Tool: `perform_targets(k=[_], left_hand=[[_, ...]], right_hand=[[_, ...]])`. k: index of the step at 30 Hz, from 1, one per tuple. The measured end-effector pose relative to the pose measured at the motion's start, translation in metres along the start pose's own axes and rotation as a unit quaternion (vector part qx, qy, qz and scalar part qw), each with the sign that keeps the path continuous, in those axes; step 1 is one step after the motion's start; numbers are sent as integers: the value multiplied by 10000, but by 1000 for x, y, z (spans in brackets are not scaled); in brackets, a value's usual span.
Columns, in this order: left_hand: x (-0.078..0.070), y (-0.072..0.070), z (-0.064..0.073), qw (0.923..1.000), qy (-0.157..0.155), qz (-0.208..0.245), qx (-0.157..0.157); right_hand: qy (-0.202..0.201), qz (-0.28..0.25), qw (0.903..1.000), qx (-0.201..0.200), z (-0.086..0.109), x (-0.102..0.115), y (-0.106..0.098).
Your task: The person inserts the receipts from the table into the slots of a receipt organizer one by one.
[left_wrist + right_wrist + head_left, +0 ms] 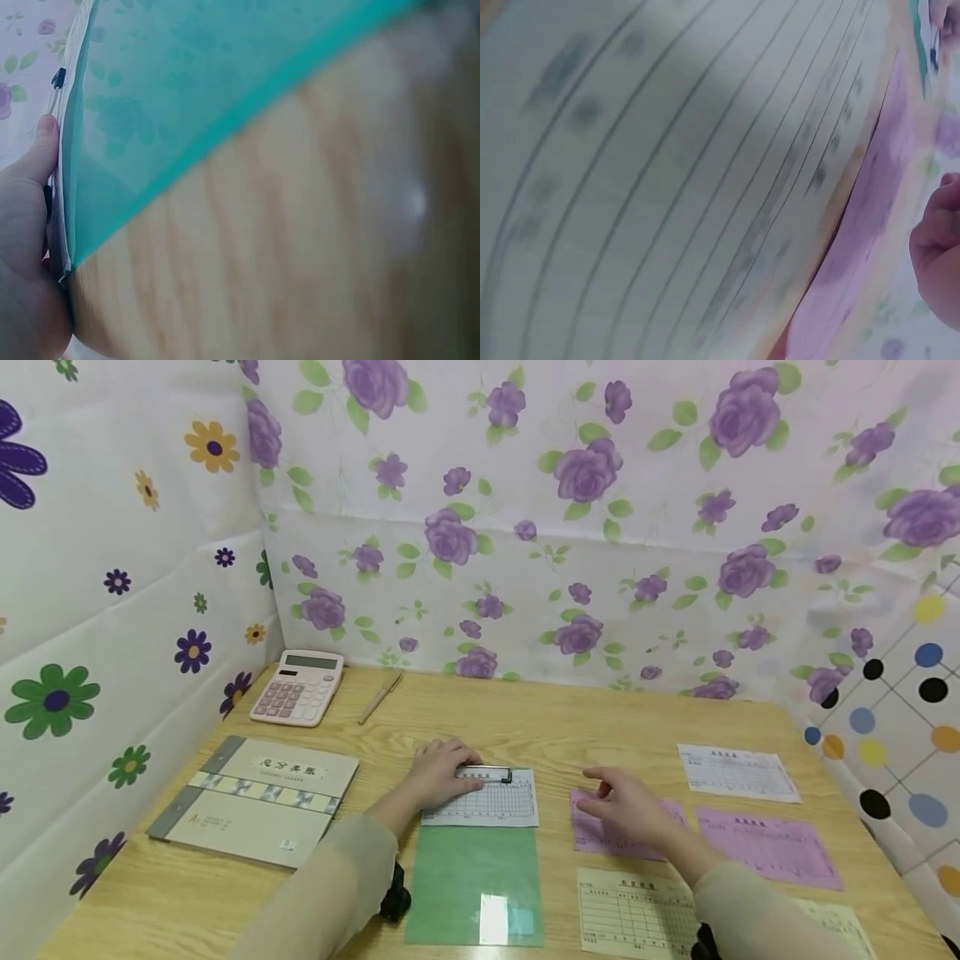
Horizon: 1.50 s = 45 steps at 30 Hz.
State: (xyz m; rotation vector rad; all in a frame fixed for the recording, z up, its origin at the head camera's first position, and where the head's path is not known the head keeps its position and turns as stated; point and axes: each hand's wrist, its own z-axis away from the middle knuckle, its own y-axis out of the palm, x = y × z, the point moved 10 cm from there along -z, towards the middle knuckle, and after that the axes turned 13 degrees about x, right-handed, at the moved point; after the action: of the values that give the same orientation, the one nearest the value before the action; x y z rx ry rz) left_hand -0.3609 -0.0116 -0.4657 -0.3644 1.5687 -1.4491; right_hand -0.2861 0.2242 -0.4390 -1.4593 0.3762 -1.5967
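Observation:
A green clipboard (474,881) lies in the middle of the table with a white printed form (495,806) under its metal clip (491,772). My left hand (442,775) holds the clipboard at its upper left corner, thumb lying on the form beside the clip. In the left wrist view the thumb (43,146) is close to the clip, and the other fingers are mostly hidden. Over a pink printed slip (600,837) hovers my right hand (630,810), thumb and index finger apart, nothing visible between them. Part of that slip is hidden under the hand.
Right of the clipboard lie a yellow slip (637,914), a second pink slip (772,847), a white slip (738,772) and another yellow slip (840,920), partly behind my right sleeve. To the left are a ledger book (258,797), a pink calculator (297,687) and a pen (380,697).

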Motion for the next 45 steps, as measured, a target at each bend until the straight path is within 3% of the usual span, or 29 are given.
perform_targets(k=[11,25,33,45], left_hand=[[0,-1,-3,9999,54,68,-60],[0,4,-4,10000,94,25,-21],[-2,0,-2,9999,136,15,-71],[-3,0,2,9999,119,70,26]], right_hand=[[251,428,9987,-141,29,-44,-28],[557,1030,9925,342,67,-92,-42],[761,1564,9838,432,66,-104,-39],[771,1790,9803,316,58,-88,-33]])
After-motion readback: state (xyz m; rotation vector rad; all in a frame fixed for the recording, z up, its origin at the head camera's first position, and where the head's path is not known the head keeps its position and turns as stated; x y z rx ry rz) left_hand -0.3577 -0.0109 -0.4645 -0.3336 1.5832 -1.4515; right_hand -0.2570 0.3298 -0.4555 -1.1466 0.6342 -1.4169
